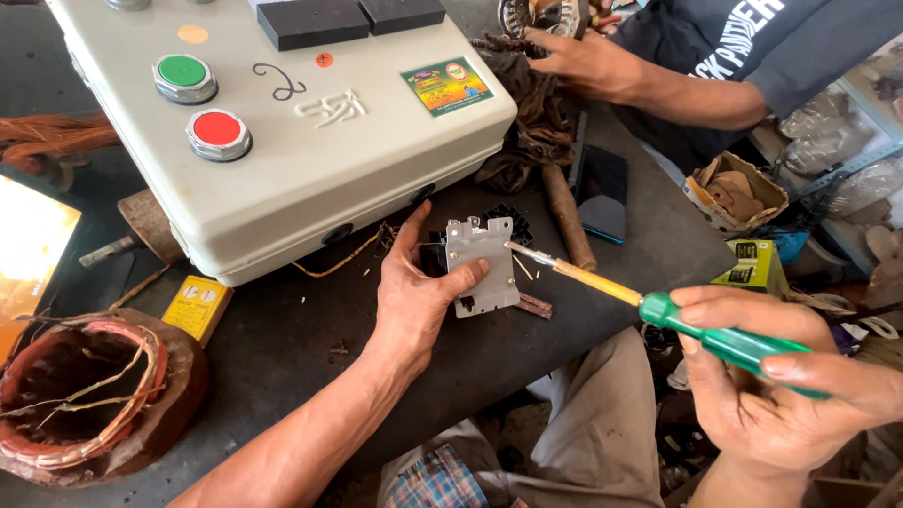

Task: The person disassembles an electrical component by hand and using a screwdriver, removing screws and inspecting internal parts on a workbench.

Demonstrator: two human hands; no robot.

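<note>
Near the bench's (282, 348) front edge the left hand (414, 301) clamps a small grey bracket (482, 263) steady while the right hand (790, 395), closed around a green-handled screwdriver (658, 306), sets its tip against the bracket's side.

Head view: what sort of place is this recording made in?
Most likely a small electrical or motor repair workshop. A motor stator with copper windings sits on the dark workbench, beside a grey control box with green and red push buttons, and a screwdriver works on a small metal part.
</note>
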